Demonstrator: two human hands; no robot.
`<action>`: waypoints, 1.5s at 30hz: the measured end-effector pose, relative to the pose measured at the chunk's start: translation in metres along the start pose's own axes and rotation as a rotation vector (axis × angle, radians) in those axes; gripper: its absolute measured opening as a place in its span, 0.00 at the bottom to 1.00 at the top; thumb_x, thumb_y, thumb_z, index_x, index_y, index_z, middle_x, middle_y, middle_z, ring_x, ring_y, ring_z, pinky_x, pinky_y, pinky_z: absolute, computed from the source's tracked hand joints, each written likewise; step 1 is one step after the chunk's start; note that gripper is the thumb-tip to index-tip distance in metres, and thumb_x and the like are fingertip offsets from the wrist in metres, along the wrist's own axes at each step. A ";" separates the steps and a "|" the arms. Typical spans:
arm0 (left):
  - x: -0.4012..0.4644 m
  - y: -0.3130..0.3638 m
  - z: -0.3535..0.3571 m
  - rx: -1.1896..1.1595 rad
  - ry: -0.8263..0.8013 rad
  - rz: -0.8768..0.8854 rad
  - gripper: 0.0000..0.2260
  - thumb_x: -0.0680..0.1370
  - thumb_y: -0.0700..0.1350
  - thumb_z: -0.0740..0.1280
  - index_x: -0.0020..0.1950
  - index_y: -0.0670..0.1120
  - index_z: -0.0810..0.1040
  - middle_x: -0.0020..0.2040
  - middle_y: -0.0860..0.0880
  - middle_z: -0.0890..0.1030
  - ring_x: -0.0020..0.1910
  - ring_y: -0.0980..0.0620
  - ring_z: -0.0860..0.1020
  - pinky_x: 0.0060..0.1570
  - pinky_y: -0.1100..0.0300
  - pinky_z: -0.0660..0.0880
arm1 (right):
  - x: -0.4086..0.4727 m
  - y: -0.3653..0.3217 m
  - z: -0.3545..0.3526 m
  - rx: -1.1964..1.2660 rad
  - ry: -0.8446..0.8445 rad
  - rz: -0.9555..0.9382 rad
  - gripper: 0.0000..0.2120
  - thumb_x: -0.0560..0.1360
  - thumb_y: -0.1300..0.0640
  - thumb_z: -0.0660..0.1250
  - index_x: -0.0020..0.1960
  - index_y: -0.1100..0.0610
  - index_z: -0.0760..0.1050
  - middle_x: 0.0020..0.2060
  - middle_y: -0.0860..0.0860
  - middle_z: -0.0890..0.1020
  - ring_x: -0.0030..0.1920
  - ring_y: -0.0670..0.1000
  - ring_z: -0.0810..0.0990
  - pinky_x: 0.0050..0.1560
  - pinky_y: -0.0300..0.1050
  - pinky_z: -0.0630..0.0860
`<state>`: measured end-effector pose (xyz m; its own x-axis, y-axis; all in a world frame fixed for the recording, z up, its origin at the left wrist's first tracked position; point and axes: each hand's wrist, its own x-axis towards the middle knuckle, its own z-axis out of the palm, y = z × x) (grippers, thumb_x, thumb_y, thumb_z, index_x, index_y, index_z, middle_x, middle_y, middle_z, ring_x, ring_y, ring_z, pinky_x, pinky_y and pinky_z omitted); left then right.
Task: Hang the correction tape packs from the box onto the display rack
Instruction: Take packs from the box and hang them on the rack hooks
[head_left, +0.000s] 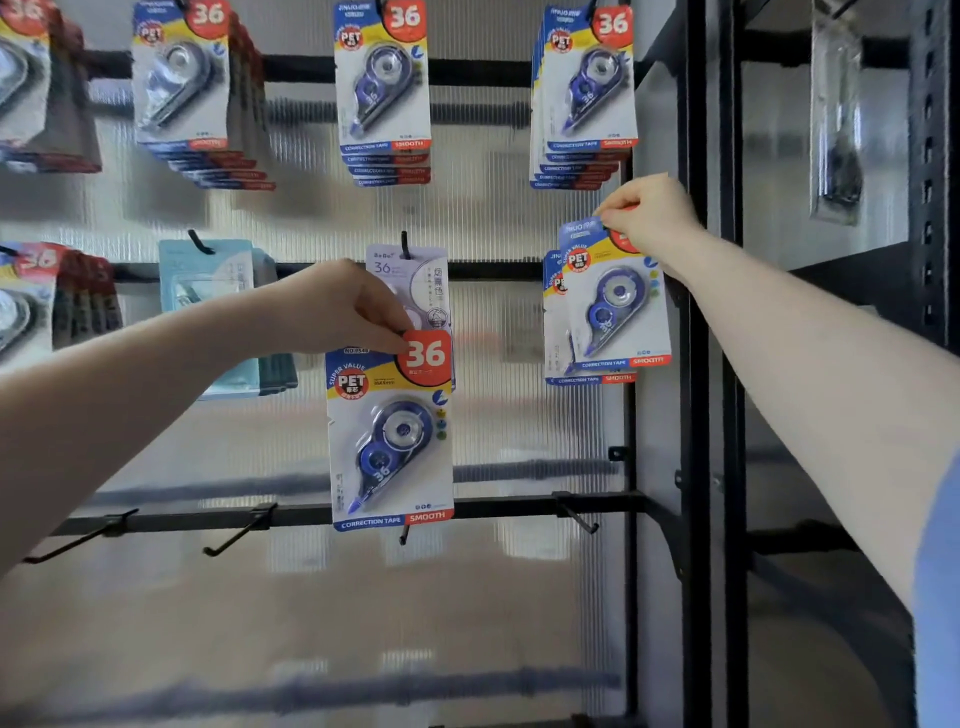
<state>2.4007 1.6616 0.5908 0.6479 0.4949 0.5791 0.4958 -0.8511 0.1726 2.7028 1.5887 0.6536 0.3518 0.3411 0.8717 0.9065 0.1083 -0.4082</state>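
My left hand (337, 306) pinches the top edge of a blue correction tape pack (389, 441), which hangs in front of the middle of the display rack (332, 514). My right hand (649, 213) pinches the top of a second blue pack (615, 306) at the rack's right side. That pack sits in front of another pack of the same kind, by the right post. The hook there is hidden behind my fingers. The box is not in view.
Stacks of blue and grey packs (382, 93) hang on the upper row. A pale lilac pack (415, 280) and teal packs (208, 280) hang on the middle row. Bare hooks (239, 535) stick out from the lower bar. A black post (696, 364) borders the rack on the right.
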 end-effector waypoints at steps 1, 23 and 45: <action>0.000 0.000 0.001 0.000 -0.010 0.000 0.05 0.71 0.43 0.72 0.41 0.53 0.81 0.35 0.61 0.80 0.30 0.68 0.77 0.28 0.76 0.71 | 0.001 0.000 0.001 0.033 -0.005 0.018 0.08 0.73 0.63 0.67 0.49 0.55 0.82 0.37 0.51 0.78 0.35 0.46 0.74 0.39 0.38 0.73; 0.117 0.009 0.003 -0.475 -0.277 0.318 0.05 0.72 0.36 0.71 0.46 0.43 0.84 0.37 0.58 0.81 0.36 0.65 0.77 0.39 0.74 0.72 | 0.017 0.020 0.032 -0.047 -0.213 0.247 0.15 0.71 0.76 0.60 0.52 0.65 0.80 0.42 0.51 0.80 0.41 0.43 0.78 0.41 0.26 0.70; 0.193 0.124 -0.006 -0.407 -0.297 -0.045 0.06 0.71 0.40 0.72 0.47 0.45 0.85 0.47 0.51 0.83 0.41 0.59 0.76 0.46 0.66 0.71 | -0.028 -0.019 -0.081 -0.390 -0.443 0.502 0.10 0.74 0.63 0.62 0.51 0.55 0.78 0.47 0.53 0.81 0.49 0.58 0.78 0.44 0.48 0.73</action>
<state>2.5836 1.6509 0.7291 0.7969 0.5111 0.3222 0.2998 -0.7975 0.5236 2.6947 1.5010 0.6588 0.6903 0.6128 0.3847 0.7089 -0.4665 -0.5290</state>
